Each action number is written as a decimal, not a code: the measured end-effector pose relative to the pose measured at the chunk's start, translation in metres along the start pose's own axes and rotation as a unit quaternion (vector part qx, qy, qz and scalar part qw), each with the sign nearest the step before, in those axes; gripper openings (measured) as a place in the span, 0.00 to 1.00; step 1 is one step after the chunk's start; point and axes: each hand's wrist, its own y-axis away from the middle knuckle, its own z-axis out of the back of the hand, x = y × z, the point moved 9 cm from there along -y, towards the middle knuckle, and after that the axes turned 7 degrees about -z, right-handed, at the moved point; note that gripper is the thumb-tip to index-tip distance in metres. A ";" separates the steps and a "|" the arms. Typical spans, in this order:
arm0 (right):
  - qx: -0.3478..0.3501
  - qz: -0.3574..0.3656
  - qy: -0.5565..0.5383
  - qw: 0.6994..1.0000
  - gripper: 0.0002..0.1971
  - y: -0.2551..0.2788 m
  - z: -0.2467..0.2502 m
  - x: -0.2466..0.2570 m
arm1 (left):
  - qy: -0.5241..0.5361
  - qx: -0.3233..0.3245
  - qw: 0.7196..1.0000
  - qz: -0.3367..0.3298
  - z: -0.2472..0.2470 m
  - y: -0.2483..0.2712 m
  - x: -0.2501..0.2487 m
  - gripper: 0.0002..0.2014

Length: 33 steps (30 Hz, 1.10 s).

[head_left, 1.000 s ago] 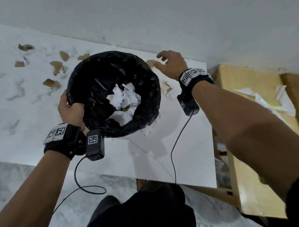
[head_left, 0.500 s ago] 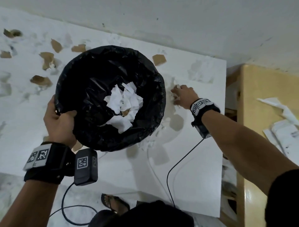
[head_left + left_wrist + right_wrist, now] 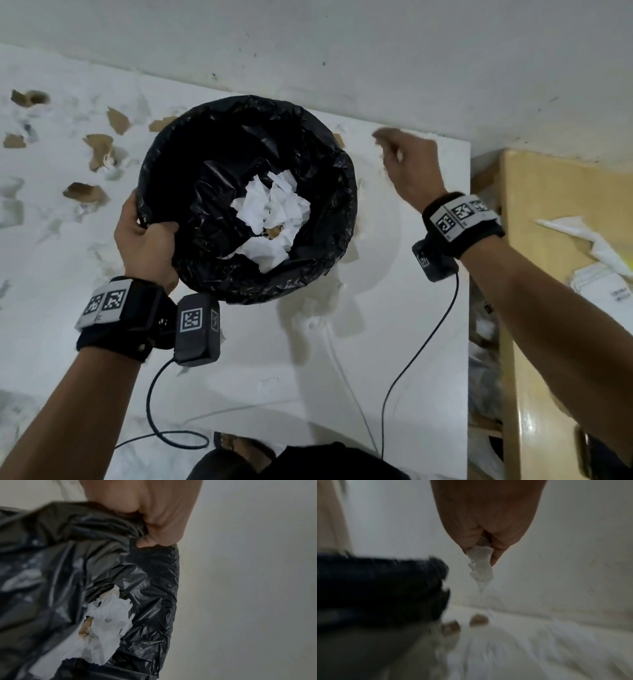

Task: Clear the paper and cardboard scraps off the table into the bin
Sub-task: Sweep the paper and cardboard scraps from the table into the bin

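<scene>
A bin lined with a black plastic bag (image 3: 246,192) hangs over the white table (image 3: 394,342), with crumpled white paper (image 3: 270,219) inside. My left hand (image 3: 147,236) grips the bin's near-left rim, fingers curled over the liner (image 3: 145,534). My right hand (image 3: 407,164) is raised to the right of the bin, above the table's far right corner. It pinches a white paper scrap (image 3: 481,566) that dangles from the fingertips. Brown cardboard scraps (image 3: 99,147) and white paper bits lie on the table left of the bin.
A wall runs along the table's far side. A wooden cabinet (image 3: 555,274) with white papers (image 3: 589,236) stands to the right. Wrist-camera cables (image 3: 411,359) hang over the table's near part. Two cardboard pieces (image 3: 464,624) lie beyond the right hand.
My right hand came down to the table beside the bin, picked up a paper scrap and has lifted up and back. The bin, held in the left hand, has shifted slightly.
</scene>
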 end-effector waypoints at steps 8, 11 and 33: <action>0.098 0.129 0.013 0.987 0.23 -0.005 -0.001 0.127 | 0.001 0.020 1.000 0.002 -0.041 0.001 -0.001 0.32; 0.026 0.094 0.021 0.995 0.20 -0.021 0.006 0.101 | 0.001 0.031 0.999 0.008 -0.047 0.001 0.002 0.33; 0.043 -0.150 0.097 0.983 0.11 -0.046 -0.015 -0.119 | 0.009 -0.006 1.000 0.013 -0.038 -0.016 0.017 0.34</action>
